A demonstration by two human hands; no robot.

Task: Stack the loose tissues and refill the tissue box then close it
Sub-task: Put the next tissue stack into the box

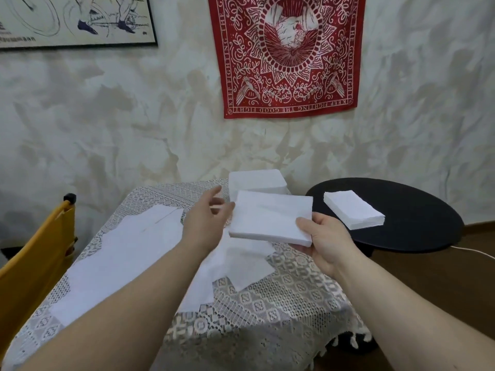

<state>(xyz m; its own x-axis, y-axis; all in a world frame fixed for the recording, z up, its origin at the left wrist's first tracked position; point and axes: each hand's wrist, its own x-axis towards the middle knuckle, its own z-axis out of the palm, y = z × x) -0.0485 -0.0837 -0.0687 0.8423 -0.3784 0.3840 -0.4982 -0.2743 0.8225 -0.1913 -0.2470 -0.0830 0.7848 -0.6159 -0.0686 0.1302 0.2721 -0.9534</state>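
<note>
My right hand (325,243) grips a flat white stack of tissues (270,216) by its near right corner, holding it level above the table. My left hand (207,223) hovers just left of the stack, fingers relaxed and spread, holding nothing. Behind the stack, at the table's far edge, stands the white tissue box (257,180), partly hidden by the stack. Several loose white tissues (128,253) lie spread flat over the lace tablecloth, some overlapping under my arms. A second neat pile of tissues (353,210) rests on the black round side table (417,220).
The lace-covered table (281,295) fills the middle of the view. A yellow chair (34,261) stands at its left. A white cable (471,251) runs over the wooden floor on the right. The wall behind carries a red cloth (288,54) and a framed picture (75,20).
</note>
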